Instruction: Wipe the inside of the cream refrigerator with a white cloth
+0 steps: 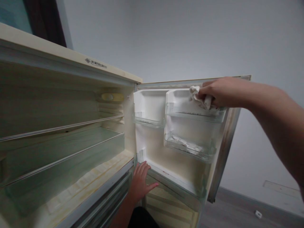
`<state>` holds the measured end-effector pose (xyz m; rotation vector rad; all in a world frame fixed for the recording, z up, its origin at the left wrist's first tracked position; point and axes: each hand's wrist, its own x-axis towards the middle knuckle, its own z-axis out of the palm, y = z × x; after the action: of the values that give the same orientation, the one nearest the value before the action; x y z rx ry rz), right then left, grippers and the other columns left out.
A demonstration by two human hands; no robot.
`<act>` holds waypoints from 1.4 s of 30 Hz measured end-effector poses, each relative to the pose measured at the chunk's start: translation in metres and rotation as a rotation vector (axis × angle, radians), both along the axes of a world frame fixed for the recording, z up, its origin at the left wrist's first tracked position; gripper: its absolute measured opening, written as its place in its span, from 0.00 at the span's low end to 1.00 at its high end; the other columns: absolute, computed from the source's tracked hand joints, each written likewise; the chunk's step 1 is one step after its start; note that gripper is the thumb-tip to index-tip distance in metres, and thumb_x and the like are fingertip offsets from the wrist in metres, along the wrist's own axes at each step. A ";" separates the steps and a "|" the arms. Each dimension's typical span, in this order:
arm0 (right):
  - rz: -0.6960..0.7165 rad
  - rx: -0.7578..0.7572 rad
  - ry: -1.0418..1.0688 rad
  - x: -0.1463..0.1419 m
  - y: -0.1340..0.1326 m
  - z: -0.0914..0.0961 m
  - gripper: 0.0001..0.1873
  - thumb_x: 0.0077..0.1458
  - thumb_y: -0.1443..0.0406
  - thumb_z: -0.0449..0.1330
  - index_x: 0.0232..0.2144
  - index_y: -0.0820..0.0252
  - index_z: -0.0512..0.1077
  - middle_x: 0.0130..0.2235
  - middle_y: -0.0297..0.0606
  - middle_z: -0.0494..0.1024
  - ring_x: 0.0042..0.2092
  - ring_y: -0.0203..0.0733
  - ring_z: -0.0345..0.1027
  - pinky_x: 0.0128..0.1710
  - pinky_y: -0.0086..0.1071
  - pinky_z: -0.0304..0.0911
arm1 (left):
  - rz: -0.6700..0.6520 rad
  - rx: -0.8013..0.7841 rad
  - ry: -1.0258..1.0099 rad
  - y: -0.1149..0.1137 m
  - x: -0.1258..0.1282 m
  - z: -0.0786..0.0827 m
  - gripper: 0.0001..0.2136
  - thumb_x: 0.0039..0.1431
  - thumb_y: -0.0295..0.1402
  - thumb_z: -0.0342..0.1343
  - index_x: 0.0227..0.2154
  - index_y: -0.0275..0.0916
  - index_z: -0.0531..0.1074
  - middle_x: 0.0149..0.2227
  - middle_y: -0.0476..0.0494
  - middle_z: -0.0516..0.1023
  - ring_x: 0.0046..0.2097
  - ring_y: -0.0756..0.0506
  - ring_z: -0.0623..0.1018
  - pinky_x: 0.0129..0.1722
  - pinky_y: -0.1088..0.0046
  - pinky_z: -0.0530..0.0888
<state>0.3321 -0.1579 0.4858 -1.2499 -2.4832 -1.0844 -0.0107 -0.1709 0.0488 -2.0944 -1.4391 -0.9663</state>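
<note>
My right hand (215, 91) is closed around a crumpled white cloth (196, 93) at the top right shelf (190, 114) of the open fridge door (152, 139). Its fingers point left, and part of the cloth is hidden in the grip. Lower down, my left hand (142, 180) has its fingers stretched out at the hinge-side end of the clear bottom door shelf (173, 185). Whether it touches the shelf front I cannot tell. A crumpled white, film-like bundle (186, 144) lies in the middle right door shelf (194, 152).
The fridge (95, 72) stands open on the left, with a glass shelf (71, 126) and a translucent drawer (71, 167) inside. A pale wall (190, 38) rises behind the door. A small white object (258, 214) lies on the floor (228, 212) at the right.
</note>
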 end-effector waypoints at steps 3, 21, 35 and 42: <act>0.289 0.058 0.172 0.009 -0.017 -0.005 0.15 0.46 0.68 0.63 0.39 0.54 0.71 0.41 0.38 0.76 0.37 0.41 0.67 0.36 0.32 0.57 | -0.003 0.000 0.017 0.002 -0.005 0.000 0.35 0.48 0.59 0.60 0.52 0.39 0.65 0.54 0.34 0.75 0.61 0.32 0.70 0.63 0.44 0.62; 0.442 0.480 -0.023 -0.056 -0.021 -0.105 0.08 0.61 0.70 0.52 0.41 0.58 0.71 0.48 0.45 0.71 0.52 0.50 0.60 0.49 0.45 0.57 | 0.034 0.019 0.009 -0.005 0.007 0.007 0.34 0.48 0.60 0.60 0.49 0.38 0.68 0.52 0.34 0.76 0.59 0.32 0.71 0.63 0.44 0.61; 0.321 0.451 0.021 -0.055 -0.020 -0.114 0.09 0.60 0.67 0.55 0.43 0.60 0.72 0.51 0.49 0.71 0.51 0.51 0.60 0.47 0.41 0.53 | 0.046 0.016 -0.021 -0.007 0.019 0.006 0.33 0.49 0.57 0.61 0.50 0.37 0.67 0.52 0.33 0.76 0.61 0.32 0.70 0.63 0.44 0.59; 0.125 0.388 0.143 -0.072 -0.014 -0.103 0.20 0.61 0.63 0.52 0.52 0.68 0.68 0.40 0.52 0.71 0.41 0.51 0.62 0.39 0.39 0.51 | 0.051 -0.004 -0.017 -0.007 0.017 0.004 0.33 0.49 0.57 0.61 0.51 0.38 0.67 0.53 0.35 0.75 0.62 0.33 0.69 0.64 0.45 0.59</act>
<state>0.2603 -0.1722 0.3826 -1.0058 -2.0840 -1.3116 0.0062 -0.1776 0.0529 -2.0466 -1.4968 -0.9648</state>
